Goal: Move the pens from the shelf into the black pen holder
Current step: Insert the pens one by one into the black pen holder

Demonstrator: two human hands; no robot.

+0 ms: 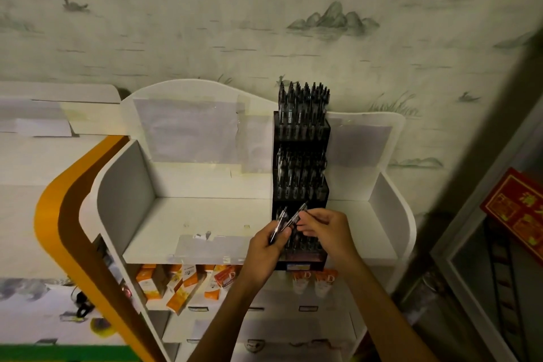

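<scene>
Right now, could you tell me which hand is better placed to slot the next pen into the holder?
Probably the right hand: it pinches one pen directly over the black pen holder. The left hand grips the remaining pens.

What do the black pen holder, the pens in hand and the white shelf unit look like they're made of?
Black pen holder: probably plastic, dark and semi-glossy, with faint sheen on its tier fronts. Pens held by the left hand and right hand: likely clear plastic barrels; highlights glint along them. White shelf unit: matte painted board or laminate, judging by its flat cut panel edges; unsure which.
</scene>
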